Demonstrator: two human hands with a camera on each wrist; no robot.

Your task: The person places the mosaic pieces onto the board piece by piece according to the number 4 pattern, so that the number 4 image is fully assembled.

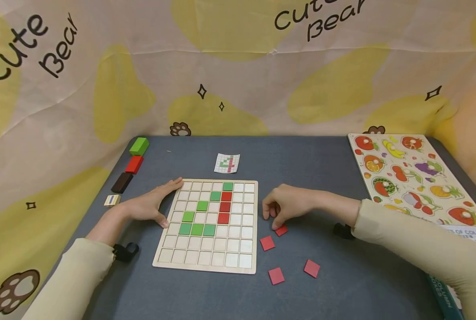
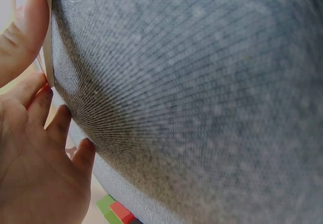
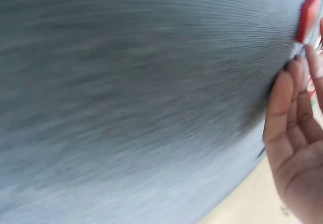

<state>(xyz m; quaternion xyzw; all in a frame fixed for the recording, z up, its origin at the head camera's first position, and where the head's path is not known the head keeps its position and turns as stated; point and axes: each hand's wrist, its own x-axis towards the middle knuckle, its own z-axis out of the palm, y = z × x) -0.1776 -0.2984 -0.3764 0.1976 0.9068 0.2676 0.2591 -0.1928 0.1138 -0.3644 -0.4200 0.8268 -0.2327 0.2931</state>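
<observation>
A square wooden grid board (image 1: pixel 206 257) lies on the table, with green tiles (image 1: pixel 197 229) and red tiles (image 1: pixel 224 207) in some of its cells. My left hand (image 1: pixel 146 205) spreads along the board's left side, thumb on that edge and fingertips at the upper left corner. To the right of the board, my right hand (image 1: pixel 287 203) is low over the table, fingers bent downward, one fingertip right at a loose red tile (image 1: pixel 282 230). In the right wrist view, a red tile (image 3: pixel 308 17) shows just beyond the fingertips. Other red tiles (image 1: pixel 276 276) lie nearer the front.
A small pattern card (image 1: pixel 227 163) lies behind the board. Green (image 1: pixel 139 146), red (image 1: pixel 134 164) and dark (image 1: pixel 122 182) blocks, plus a pale one (image 1: pixel 112 201), line the left edge. A fruit puzzle board (image 1: pixel 418 178) is at the right, above a teal box (image 1: pixel 443 295).
</observation>
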